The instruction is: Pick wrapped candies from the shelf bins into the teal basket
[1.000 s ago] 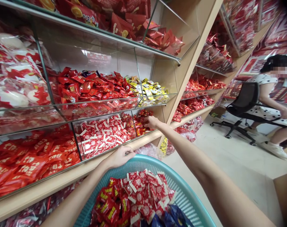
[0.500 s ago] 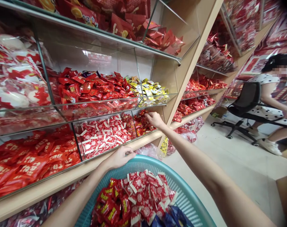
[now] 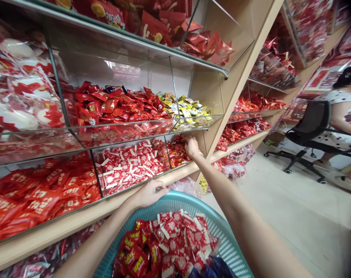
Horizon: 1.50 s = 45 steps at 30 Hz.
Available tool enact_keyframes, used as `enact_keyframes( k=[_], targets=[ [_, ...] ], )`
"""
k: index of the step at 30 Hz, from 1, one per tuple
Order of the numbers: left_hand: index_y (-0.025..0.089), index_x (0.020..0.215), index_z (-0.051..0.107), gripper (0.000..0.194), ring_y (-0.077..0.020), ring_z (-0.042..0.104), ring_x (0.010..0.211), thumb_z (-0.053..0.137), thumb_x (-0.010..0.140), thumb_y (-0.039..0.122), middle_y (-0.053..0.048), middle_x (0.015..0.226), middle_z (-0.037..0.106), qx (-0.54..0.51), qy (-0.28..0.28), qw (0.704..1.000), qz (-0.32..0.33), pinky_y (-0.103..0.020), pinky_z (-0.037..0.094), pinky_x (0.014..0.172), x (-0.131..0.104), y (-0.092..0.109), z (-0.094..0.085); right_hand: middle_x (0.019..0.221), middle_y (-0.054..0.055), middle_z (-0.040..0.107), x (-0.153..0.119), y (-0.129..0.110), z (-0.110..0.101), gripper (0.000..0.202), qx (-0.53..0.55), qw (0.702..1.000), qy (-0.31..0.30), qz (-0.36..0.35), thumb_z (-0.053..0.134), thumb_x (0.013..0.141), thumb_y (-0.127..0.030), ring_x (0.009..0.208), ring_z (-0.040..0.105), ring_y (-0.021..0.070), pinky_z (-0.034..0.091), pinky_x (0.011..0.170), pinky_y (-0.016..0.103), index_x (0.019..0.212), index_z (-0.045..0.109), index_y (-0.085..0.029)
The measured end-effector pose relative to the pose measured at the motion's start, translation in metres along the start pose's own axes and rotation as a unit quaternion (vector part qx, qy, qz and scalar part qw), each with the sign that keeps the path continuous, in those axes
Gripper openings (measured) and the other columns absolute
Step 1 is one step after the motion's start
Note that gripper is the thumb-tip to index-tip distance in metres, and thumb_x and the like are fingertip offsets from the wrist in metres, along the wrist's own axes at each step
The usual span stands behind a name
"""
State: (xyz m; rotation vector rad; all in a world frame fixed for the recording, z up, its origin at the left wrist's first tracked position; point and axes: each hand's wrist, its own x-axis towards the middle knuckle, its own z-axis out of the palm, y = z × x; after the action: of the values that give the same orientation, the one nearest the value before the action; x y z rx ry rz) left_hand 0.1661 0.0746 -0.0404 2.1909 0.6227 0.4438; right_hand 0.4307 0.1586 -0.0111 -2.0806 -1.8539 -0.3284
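Note:
My left hand (image 3: 150, 194) is closed over the far rim of a teal plastic basket (image 3: 192, 197), thumb and fingers bent around the edge. Inside the basket lie red-and-white wrapped candies (image 3: 181, 235), red candies with yellow lettering (image 3: 136, 255) and dark blue wrapped pieces (image 3: 214, 268). My right hand (image 3: 191, 146) reaches into the lower right shelf compartment, its fingers curled down among small red and gold wrapped candies (image 3: 175, 152). The fingertips are partly hidden there.
Glass dividers split the wooden shelf (image 3: 163, 179) into compartments. Beside my right hand's bin are red-and-white candies (image 3: 131, 164); above are yellow-and-white ones (image 3: 192, 112). A person (image 3: 343, 112) sits on a black office chair (image 3: 308, 119) at the right. Plastic bags (image 3: 187, 186) lie below the shelf.
The view has shifted, so the shelf and chair appear farther right. My right hand is still in the candy compartment, its fingers turned more downward; my left hand stays on the basket rim.

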Motion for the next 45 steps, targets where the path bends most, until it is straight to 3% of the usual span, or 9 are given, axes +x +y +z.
enact_keyframes(
  k=[5, 11, 13, 16, 21, 28, 33, 40, 45],
  targets=[
    [0.012, 0.07, 0.062, 0.031, -0.0139, 0.051, 0.066, 0.046, 0.08, 0.037, -0.002, 0.068, 0.059, -0.007, 0.003, 1.0, -0.006, -0.022, 0.04, 0.06, 0.001, 0.0, 0.0, 0.108, 0.008, 0.058, -0.005, 0.012, -0.007, 0.041, 0.067, 0.992, 0.103, 0.015, 0.03, 0.079, -0.009, 0.099, 0.047, 0.0214, 0.034, 0.087, 0.032, 0.106, 0.061, -0.016],
    [0.012, 0.073, 0.062, 0.031, -0.0138, 0.052, 0.067, 0.045, 0.081, 0.037, -0.002, 0.069, 0.06, -0.003, -0.002, 1.0, -0.007, -0.021, 0.04, 0.06, 0.001, -0.001, 0.001, 0.102, 0.012, 0.058, -0.001, -0.011, -0.007, 0.034, 0.007, 1.0, 0.023, 0.017, 0.047, 0.08, -0.045, 0.1, 0.045, 0.027, 0.036, 0.081, 0.036, 0.089, 0.065, -0.018],
    [0.012, 0.072, 0.062, 0.031, -0.0135, 0.052, 0.066, 0.044, 0.081, 0.037, -0.002, 0.069, 0.059, 0.003, -0.001, 1.0, -0.008, -0.021, 0.039, 0.06, 0.001, -0.001, 0.001, 0.103, 0.014, 0.056, 0.0, -0.018, -0.004, 0.03, 0.007, 0.999, 0.012, 0.033, 0.052, 0.077, -0.043, 0.102, 0.044, 0.0287, 0.035, 0.082, 0.039, 0.083, 0.065, -0.017],
    [0.012, 0.072, 0.061, 0.031, -0.0133, 0.052, 0.067, 0.044, 0.082, 0.036, -0.002, 0.07, 0.059, 0.004, -0.002, 1.0, -0.006, -0.021, 0.039, 0.061, 0.0, -0.001, 0.001, 0.097, 0.013, 0.059, 0.002, -0.017, -0.003, 0.019, 0.121, 0.989, 0.041, 0.068, 0.054, 0.075, -0.032, 0.098, 0.047, 0.027, 0.036, 0.081, 0.039, 0.074, 0.064, -0.016],
    [0.012, 0.071, 0.061, 0.031, -0.0135, 0.052, 0.067, 0.044, 0.082, 0.036, -0.002, 0.069, 0.06, 0.009, -0.004, 1.0, -0.001, -0.021, 0.039, 0.061, 0.001, -0.001, 0.001, 0.074, 0.004, 0.062, 0.002, -0.002, -0.016, 0.025, 0.253, 0.963, 0.06, 0.072, 0.045, 0.079, -0.034, 0.073, 0.054, 0.0156, 0.041, 0.066, 0.026, 0.074, 0.059, -0.015],
    [0.012, 0.071, 0.061, 0.031, -0.0133, 0.051, 0.066, 0.045, 0.082, 0.035, -0.001, 0.068, 0.059, 0.013, -0.002, 1.0, 0.002, -0.021, 0.038, 0.062, 0.001, -0.001, 0.001, 0.064, -0.001, 0.055, -0.017, -0.001, -0.038, 0.031, 0.513, 0.858, 0.02, 0.025, 0.058, 0.067, -0.045, 0.056, 0.047, 0.0086, 0.038, 0.052, 0.021, 0.072, 0.055, -0.014],
    [0.012, 0.072, 0.061, 0.031, -0.0129, 0.051, 0.066, 0.045, 0.082, 0.036, -0.001, 0.068, 0.058, 0.008, -0.002, 1.0, -0.003, -0.021, 0.038, 0.061, 0.0, 0.0, 0.001, 0.059, -0.003, 0.053, -0.028, -0.009, -0.043, 0.034, 0.549, 0.835, -0.029, 0.009, 0.062, 0.063, -0.047, 0.053, 0.045, 0.007, 0.037, 0.051, 0.021, 0.069, 0.056, -0.014],
    [0.012, 0.072, 0.061, 0.03, -0.0127, 0.05, 0.065, 0.045, 0.081, 0.035, -0.001, 0.067, 0.058, -0.003, -0.002, 1.0, -0.001, -0.021, 0.038, 0.06, 0.0, 0.001, 0.0, 0.054, -0.001, 0.059, -0.04, -0.019, -0.035, 0.031, 0.621, 0.777, -0.062, 0.078, 0.067, 0.061, -0.043, 0.05, 0.052, 0.0078, 0.039, 0.049, 0.02, 0.067, 0.055, -0.015],
    [0.012, 0.071, 0.06, 0.029, -0.0122, 0.049, 0.065, 0.047, 0.081, 0.035, -0.001, 0.068, 0.057, -0.011, 0.005, 1.0, 0.006, -0.02, 0.037, 0.059, 0.001, -0.003, 0.003, 0.06, 0.001, 0.063, -0.071, -0.031, -0.054, 0.028, 0.673, 0.729, -0.06, 0.113, 0.07, 0.062, -0.036, 0.057, 0.06, 0.0098, 0.046, 0.055, 0.02, 0.076, 0.056, -0.015]
  ],
)
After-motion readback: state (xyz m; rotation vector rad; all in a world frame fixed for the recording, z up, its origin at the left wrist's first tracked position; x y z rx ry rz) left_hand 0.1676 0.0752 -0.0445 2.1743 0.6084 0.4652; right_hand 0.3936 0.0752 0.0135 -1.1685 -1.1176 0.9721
